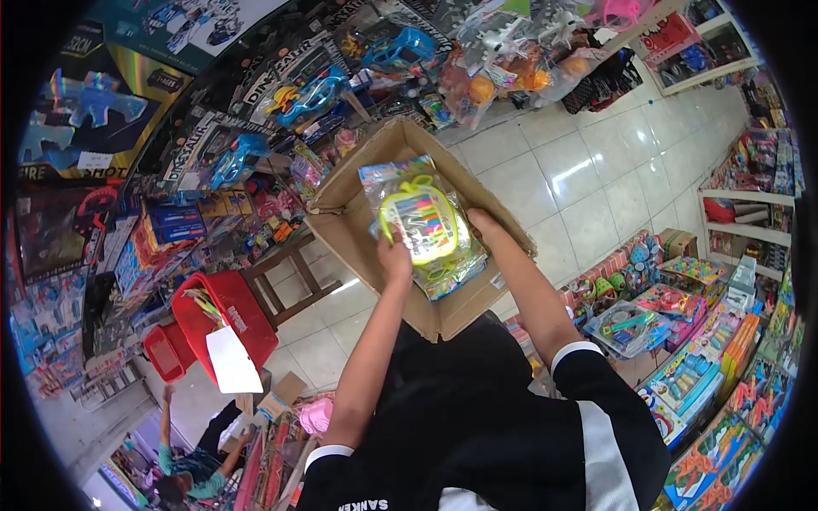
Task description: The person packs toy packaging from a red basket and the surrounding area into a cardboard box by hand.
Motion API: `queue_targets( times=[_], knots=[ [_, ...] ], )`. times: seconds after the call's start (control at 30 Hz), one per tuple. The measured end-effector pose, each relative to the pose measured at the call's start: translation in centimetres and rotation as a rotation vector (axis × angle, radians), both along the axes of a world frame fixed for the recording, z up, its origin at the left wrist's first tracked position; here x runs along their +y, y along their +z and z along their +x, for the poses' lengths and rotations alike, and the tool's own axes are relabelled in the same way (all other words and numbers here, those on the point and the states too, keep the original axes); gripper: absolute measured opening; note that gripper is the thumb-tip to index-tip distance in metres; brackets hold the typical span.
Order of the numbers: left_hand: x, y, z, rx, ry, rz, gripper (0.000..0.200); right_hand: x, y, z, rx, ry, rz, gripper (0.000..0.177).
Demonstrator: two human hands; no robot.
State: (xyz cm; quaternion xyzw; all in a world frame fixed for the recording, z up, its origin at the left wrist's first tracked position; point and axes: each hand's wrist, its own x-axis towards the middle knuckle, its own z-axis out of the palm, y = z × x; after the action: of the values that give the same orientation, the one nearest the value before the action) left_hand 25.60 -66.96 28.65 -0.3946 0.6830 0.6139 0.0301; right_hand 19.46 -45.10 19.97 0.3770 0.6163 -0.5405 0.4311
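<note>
An open cardboard box (345, 223) is in front of my body, its opening facing up toward me. Inside lies a clear-bagged toy pack (430, 200) with a printed header and a yellow-green apple-shaped frame around a row of coloured sticks. My left hand (394, 257) is closed on the pack's left edge, thumb over the front. At the pack's right edge, inside the box wall, my right hand (484, 225) is closed around the plastic; most of its fingers are hidden behind it. Another bagged toy (447, 277) shows beneath the pack.
Boxed toy cars (311, 94) and hanging bagged toys (511, 68) line the far side. To the left are a red plastic bin (264, 336) and a wooden stool (294, 277). Another person (192, 464) is at lower left. Toy packs (630, 328) cover the right side, beside tiled floor (596, 170).
</note>
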Motion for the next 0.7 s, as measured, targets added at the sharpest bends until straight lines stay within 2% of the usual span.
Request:
queue_targets(
  times=[0.03,0.07,0.1,0.13,0.2,0.23,0.27,0.33,0.37,0.4,0.47,0.5,0.53,0.57,0.6,0.63,0.7],
  knots=[
    [0.6,-0.3,-0.1,-0.092,-0.022,0.069,0.033,-0.5,1.4,-0.3,0.0,0.013,-0.004,0.04],
    [1.1,-0.5,0.2,-0.185,-0.042,0.14,0.034,-1.2,4.2,-0.6,-0.034,0.061,0.061,0.048],
    [1.1,-3.6,1.0,-0.212,-0.086,0.09,0.035,-1.8,6.0,-1.2,-0.06,0.108,0.128,0.056],
    [0.9,-5.0,1.7,-0.209,-0.074,0.092,0.035,-2.1,6.0,-1.2,-0.056,0.12,0.129,0.056],
    [0.0,-7.5,2.9,-0.359,-0.5,-0.42,0.036,-2.2,4.0,-0.7,0.059,0.286,0.132,0.068],
    [-1.4,-10.6,3.8,-0.414,-0.587,-0.358,0.061,-1.3,1.0,-0.9,0.139,0.426,0.02,0.071],
    [-1.4,-10.2,3.9,-0.409,-0.586,-0.356,0.061,-1.4,1.2,-1.0,0.142,0.427,0.024,0.071],
    [-0.9,-8.0,4.2,-0.424,-0.689,-0.716,0.075,-2.2,2.8,-0.5,0.34,0.766,0.381,0.069],
    [-0.8,-6.2,4.0,-0.396,-0.679,-0.699,0.076,-2.2,3.6,-0.2,0.353,0.901,0.425,0.07],
    [-0.9,-6.7,3.7,-0.39,-0.68,-0.695,0.076,-2.2,4.0,0.2,0.353,0.9,0.433,0.07],
    [-1.8,-9.4,4.1,-0.43,-0.702,-0.322,0.089,-2.3,4.6,1.9,0.451,0.978,0.634,0.07],
    [-1.9,-9.4,3.9,-0.42,-0.847,-0.4,0.093,-2.1,5.4,1.9,0.445,0.992,0.6,0.068],
    [-1.6,-9.3,4.4,-0.424,-0.844,-0.395,0.093,-1.7,5.4,2.2,0.441,0.998,0.599,0.068],
    [-1.6,-9.2,4.2,-0.439,-0.922,-0.473,0.085,-1.4,5.8,1.6,0.424,0.934,0.471,0.066],
    [-1.5,-7.8,4.2,-0.462,-0.999,-0.549,0.076,-1.0,5.5,1.6,0.399,0.872,0.338,0.065],
    [-1.5,-6.4,4.0,-0.464,-0.994,-0.551,0.076,-0.5,4.1,1.9,0.402,0.875,0.335,0.065],
    [-1.6,-5.0,3.7,-0.555,-1.286,-0.371,0.047,-0.2,3.0,2.1,0.444,0.945,0.303,0.064]
  ],
)
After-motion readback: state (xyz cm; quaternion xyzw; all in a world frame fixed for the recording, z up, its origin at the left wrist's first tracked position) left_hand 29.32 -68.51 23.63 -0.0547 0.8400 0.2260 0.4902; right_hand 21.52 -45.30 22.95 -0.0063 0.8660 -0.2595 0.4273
